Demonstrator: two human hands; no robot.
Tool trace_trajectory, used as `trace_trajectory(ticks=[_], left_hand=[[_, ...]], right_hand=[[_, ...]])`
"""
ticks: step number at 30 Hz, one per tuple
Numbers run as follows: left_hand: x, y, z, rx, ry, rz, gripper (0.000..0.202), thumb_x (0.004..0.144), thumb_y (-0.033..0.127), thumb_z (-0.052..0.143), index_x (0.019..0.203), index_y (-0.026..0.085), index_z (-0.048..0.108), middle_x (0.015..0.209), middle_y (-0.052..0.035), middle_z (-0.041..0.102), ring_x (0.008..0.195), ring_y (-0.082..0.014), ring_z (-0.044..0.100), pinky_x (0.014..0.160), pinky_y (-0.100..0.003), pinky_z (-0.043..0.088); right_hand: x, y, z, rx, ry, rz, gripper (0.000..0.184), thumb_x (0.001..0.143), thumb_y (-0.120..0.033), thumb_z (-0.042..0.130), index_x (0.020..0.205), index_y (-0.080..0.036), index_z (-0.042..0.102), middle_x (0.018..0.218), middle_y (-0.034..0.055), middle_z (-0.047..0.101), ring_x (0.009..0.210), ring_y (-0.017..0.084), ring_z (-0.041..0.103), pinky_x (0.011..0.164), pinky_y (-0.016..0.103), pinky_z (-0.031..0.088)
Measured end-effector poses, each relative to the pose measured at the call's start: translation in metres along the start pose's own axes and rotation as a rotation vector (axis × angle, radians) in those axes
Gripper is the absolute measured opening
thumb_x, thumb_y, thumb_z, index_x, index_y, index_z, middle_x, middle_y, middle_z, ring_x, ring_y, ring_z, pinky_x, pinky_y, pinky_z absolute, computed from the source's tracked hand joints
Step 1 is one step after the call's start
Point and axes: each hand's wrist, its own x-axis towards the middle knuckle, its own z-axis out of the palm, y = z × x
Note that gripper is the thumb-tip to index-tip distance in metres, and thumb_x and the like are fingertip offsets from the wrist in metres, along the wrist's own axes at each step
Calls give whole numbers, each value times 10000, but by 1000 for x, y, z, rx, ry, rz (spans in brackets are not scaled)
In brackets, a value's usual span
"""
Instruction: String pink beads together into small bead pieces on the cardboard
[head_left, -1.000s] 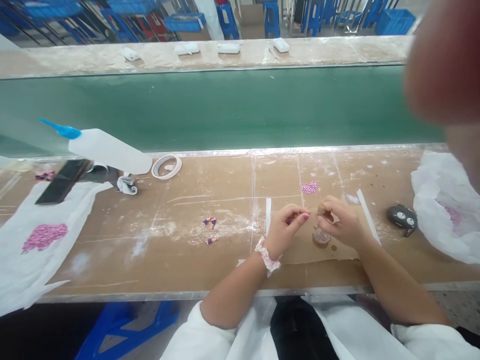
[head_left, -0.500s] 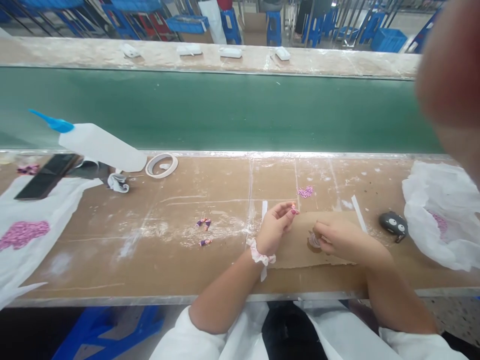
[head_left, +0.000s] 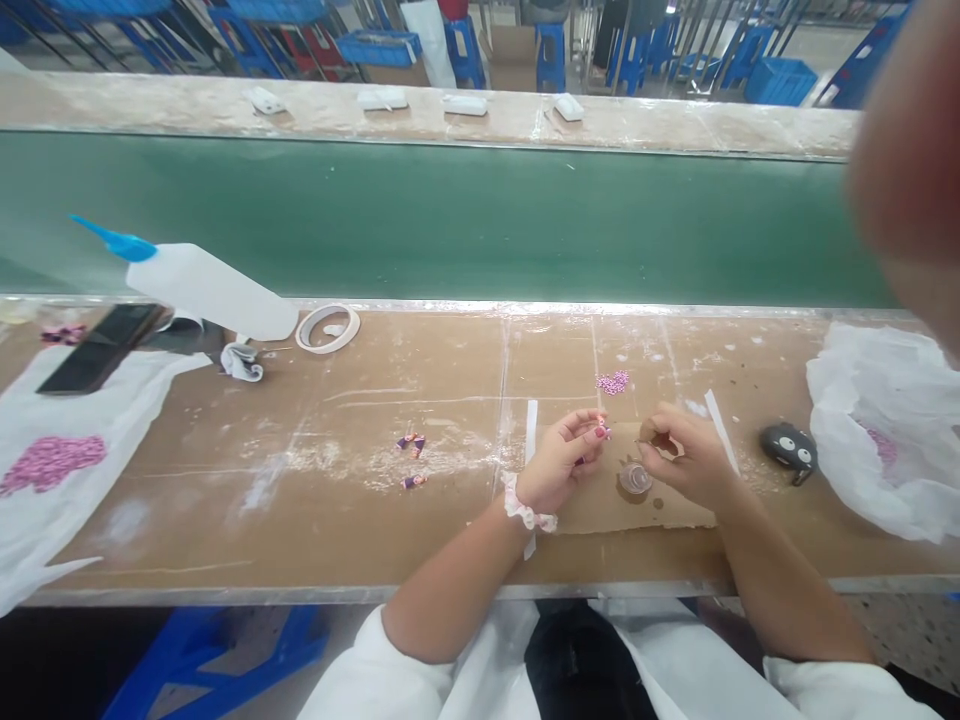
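Observation:
A small doll-like figurine [head_left: 603,424] with an orange top is pinched in the fingertips of my left hand [head_left: 556,466], which wears a white scrunchie at the wrist. My right hand [head_left: 694,452] is closed in a pinch beside it; whatever its fingertips hold is too small to name. Below and left of the right fingers, a small clear round container [head_left: 636,480] stands on a cardboard sheet [head_left: 600,518]. Several similar purple-and-orange figurines [head_left: 413,482] lie on the table to the left. Beyond my hands sits a little heap of pink pieces [head_left: 613,382].
A white bottle [head_left: 214,292] with a blue nozzle, a tape roll [head_left: 301,335] and a dark phone [head_left: 97,350] are at the left. Pink pieces [head_left: 52,462] lie on white sheeting there. Right: a black case [head_left: 787,449] with eyes and a white bag [head_left: 847,400]. A green belt [head_left: 480,225] runs behind.
My right hand has lifted up and away from the clear container, uncovering it, and moved nearer the left hand. My left hand, still with the figurine, has shifted slightly right.

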Motion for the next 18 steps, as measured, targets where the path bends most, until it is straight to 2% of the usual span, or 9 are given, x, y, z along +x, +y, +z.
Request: trace_trajectory(ticks=[2,8,13,18], left_hand=[[0,-1,0,-30,-24,-14,408,664,273,807,1002,161,609,722,27,512,498,-13,295,407,-154,161],[0,-1,1,-58,-54,-10,310,647,255,812,822,141,583,725,18,538,488,-10,305,399,-148,167],[-2,1,4,-40,-53,-24,317,630,246,815,801,138,570,660,31,502,489,-17,304,401,-150,163],[-3,1,5,-33,-61,-22,303,639,237,806,796,139,566,607,52,449,481,-16,292,407,-151,159]], right_hand=[[-1,-3,11,4,70,9,145,824,-91,493,761,-220,509,631,-17,438,545,108,408,499,263,362],[-4,-5,26,-6,180,-4,133,801,-93,520,768,-222,521,637,-15,435,558,112,399,493,264,348],[-3,-4,26,-4,200,-19,104,805,-130,526,767,-226,535,638,-10,449,557,119,411,494,270,361],[-2,-7,26,-3,168,-35,116,804,-119,526,766,-227,541,639,-18,451,557,113,419,501,262,369]])
